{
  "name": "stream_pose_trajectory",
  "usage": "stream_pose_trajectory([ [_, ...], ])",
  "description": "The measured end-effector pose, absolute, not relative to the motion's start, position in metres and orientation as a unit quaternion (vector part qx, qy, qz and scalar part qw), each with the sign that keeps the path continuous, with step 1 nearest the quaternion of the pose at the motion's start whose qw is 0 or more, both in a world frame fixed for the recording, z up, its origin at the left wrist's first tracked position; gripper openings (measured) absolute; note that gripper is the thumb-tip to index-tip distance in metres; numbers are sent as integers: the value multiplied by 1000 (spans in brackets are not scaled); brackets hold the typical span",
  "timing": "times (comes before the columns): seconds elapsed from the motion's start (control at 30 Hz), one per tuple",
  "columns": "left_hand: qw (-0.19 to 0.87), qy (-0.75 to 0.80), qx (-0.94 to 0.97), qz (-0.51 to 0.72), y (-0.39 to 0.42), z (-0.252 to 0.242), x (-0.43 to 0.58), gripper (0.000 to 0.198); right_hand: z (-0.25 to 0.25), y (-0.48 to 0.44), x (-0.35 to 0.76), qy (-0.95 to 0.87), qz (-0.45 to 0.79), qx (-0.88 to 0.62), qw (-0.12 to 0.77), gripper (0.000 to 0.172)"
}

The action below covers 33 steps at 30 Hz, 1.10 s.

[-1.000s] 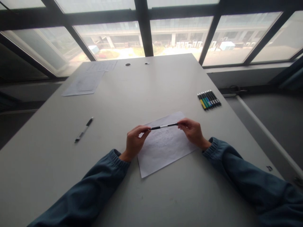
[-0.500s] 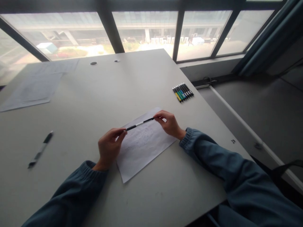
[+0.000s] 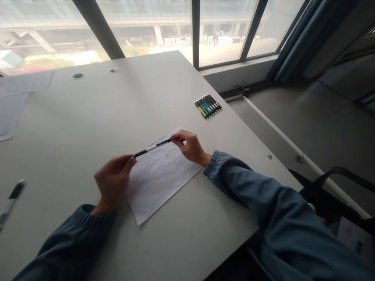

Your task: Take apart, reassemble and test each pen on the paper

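Note:
Between my two hands a black and white pen [image 3: 151, 148] is held by its ends, slanting up to the right. My left hand [image 3: 113, 180] pinches the lower left end, by the tip. At the upper right end, the fingertips of my right hand [image 3: 190, 146] grip the black part. Under the pen lies a white sheet of paper [image 3: 164, 191] with faint marks on it. Beyond my right hand, several pens [image 3: 208, 106] lie side by side in a row, with yellow, green, blue and white barrels.
Another pen [image 3: 11, 203] lies at the far left, partly cut off by the frame. More paper sheets [image 3: 11, 113] rest at the back left of the white table [image 3: 88, 117]. The table's right edge runs past the row of pens, and windows stand behind.
My view has turned to the right, so everything on the table sits further left. Both hands still hold the pen by its ends.

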<state>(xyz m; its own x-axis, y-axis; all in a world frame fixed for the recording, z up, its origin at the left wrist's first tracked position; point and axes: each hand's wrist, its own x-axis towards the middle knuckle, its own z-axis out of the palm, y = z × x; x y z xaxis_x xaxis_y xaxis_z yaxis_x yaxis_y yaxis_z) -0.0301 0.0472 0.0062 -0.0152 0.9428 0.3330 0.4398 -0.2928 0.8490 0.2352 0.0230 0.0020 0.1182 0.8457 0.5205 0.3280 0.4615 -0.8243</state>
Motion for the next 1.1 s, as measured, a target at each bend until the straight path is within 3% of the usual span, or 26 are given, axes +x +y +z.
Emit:
stream_pose_trajectory([
  [1.1, 261, 507, 664, 483, 44, 7, -28, 28, 2, 0, 212, -556, 204, -486, 642, 12],
])
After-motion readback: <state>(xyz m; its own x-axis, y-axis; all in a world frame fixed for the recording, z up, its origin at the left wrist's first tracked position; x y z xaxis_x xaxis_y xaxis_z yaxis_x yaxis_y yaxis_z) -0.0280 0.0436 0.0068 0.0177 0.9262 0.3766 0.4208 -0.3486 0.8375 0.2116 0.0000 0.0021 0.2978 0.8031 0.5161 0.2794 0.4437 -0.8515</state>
